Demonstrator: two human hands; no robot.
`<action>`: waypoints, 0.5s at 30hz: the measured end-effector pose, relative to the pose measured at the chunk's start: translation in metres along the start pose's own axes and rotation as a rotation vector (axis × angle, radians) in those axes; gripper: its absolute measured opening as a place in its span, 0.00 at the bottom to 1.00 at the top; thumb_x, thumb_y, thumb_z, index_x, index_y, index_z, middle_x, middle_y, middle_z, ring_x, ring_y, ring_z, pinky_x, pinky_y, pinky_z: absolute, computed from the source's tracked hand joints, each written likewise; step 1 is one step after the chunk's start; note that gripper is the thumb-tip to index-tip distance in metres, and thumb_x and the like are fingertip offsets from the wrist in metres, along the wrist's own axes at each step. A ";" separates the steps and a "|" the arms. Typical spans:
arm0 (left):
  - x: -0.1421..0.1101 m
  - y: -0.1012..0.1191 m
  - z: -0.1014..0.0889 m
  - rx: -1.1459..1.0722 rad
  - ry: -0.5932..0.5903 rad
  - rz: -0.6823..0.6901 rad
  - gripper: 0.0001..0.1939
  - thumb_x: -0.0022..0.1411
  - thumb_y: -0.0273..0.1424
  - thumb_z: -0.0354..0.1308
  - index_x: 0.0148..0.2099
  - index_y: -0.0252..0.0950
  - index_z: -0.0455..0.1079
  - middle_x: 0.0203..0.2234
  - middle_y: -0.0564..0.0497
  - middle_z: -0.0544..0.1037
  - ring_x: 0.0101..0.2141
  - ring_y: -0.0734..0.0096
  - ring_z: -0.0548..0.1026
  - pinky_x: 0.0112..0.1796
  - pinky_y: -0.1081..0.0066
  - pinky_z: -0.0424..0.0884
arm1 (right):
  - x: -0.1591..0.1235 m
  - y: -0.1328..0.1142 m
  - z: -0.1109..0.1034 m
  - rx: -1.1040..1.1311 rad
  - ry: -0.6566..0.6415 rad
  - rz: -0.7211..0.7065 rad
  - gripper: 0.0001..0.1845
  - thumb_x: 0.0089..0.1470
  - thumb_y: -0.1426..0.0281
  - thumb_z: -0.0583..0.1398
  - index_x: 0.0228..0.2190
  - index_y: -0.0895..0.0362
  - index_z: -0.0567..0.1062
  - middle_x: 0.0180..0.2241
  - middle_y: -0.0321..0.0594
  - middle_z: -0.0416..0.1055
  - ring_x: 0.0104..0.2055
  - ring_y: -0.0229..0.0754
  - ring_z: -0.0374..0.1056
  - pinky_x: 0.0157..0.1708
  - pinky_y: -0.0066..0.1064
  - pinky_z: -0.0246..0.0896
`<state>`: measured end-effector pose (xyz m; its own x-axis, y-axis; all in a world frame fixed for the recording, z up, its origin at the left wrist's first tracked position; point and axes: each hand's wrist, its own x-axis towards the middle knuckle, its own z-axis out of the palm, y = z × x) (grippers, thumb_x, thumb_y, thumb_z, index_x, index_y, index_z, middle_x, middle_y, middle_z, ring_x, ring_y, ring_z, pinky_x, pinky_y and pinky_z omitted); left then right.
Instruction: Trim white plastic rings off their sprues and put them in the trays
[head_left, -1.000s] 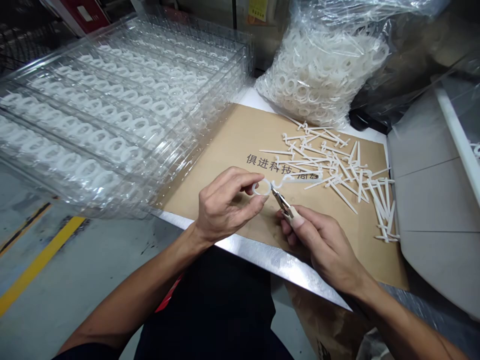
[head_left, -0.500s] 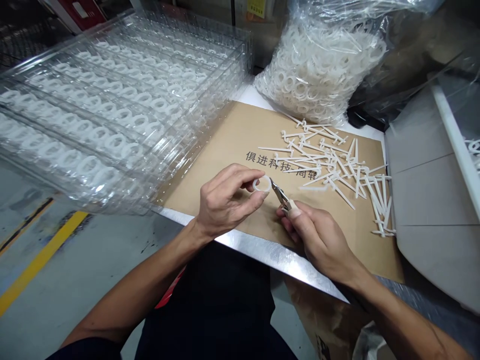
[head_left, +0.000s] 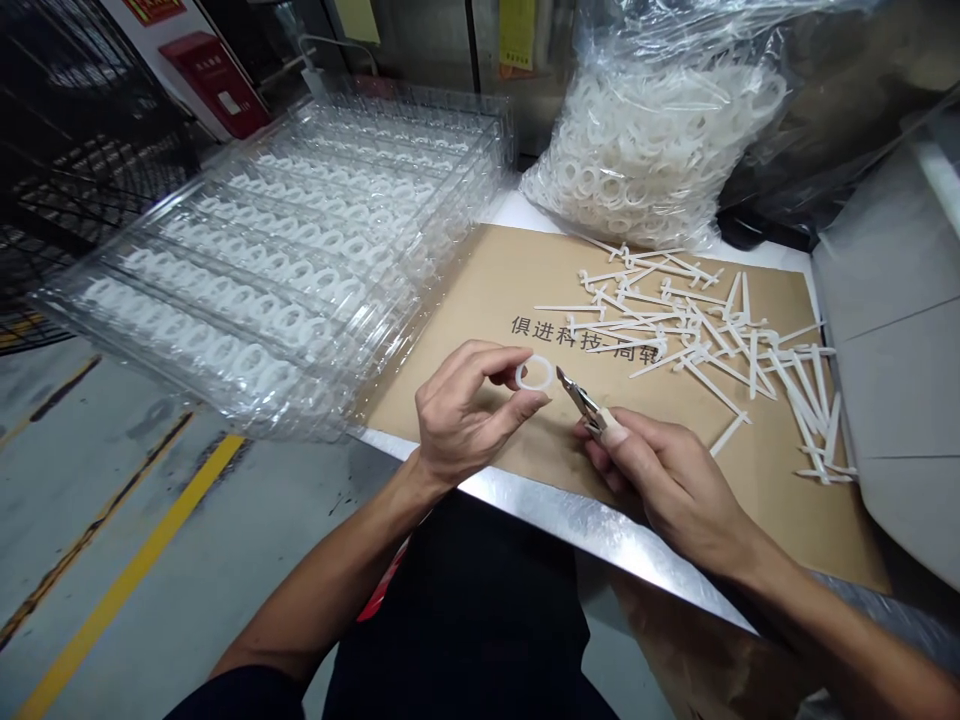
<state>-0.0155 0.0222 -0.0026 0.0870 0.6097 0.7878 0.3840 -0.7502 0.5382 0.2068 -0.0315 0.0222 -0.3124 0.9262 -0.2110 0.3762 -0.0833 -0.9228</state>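
Observation:
A translucent white plastic ring (head_left: 535,373) is pinched between the thumb and fingers of my left hand (head_left: 472,405), held above the brown cardboard sheet (head_left: 450,300). My right hand (head_left: 660,465) is closed around a small metal cutter (head_left: 581,395) with a narrow dark tip. That tip points at the ring's right side, with a small gap between them. A pale wrap or cover shows at my right thumb's end. Beyond my right hand, several thin white plastic sprues (head_left: 697,330) lie scattered on the cardboard.
Stacked clear plastic trays (head_left: 360,330) with rows of white rings stand at the left. A clear bag of rings (head_left: 637,150) sits at the back. A pale grey bin (head_left: 892,350) borders the right side. The table's metal edge (head_left: 585,525) runs in front of me.
The cutter's tip has come away from the ring, leaving a gap. My left hand keeps its hold on the ring. The whole view has shifted, so surroundings appear further right.

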 end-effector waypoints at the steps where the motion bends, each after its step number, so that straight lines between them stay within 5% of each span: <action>1: 0.000 0.000 0.000 -0.010 0.003 -0.002 0.16 0.62 0.37 0.71 0.49 0.35 0.77 0.33 0.50 0.80 0.33 0.72 0.77 0.35 0.71 0.76 | 0.000 0.000 0.000 0.010 -0.005 -0.002 0.24 0.72 0.52 0.50 0.29 0.54 0.67 0.30 0.38 0.70 0.29 0.40 0.65 0.28 0.33 0.60; 15: -0.003 -0.003 0.001 0.005 0.047 -0.006 0.16 0.62 0.35 0.71 0.50 0.37 0.76 0.32 0.52 0.78 0.33 0.72 0.76 0.34 0.70 0.75 | 0.000 0.003 0.000 0.042 0.029 -0.022 0.24 0.71 0.51 0.52 0.31 0.55 0.72 0.31 0.39 0.71 0.30 0.41 0.64 0.30 0.32 0.62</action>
<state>-0.0163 0.0233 -0.0070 0.0414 0.6015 0.7978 0.3886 -0.7453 0.5418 0.2074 -0.0315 0.0194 -0.2944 0.9382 -0.1820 0.3326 -0.0779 -0.9398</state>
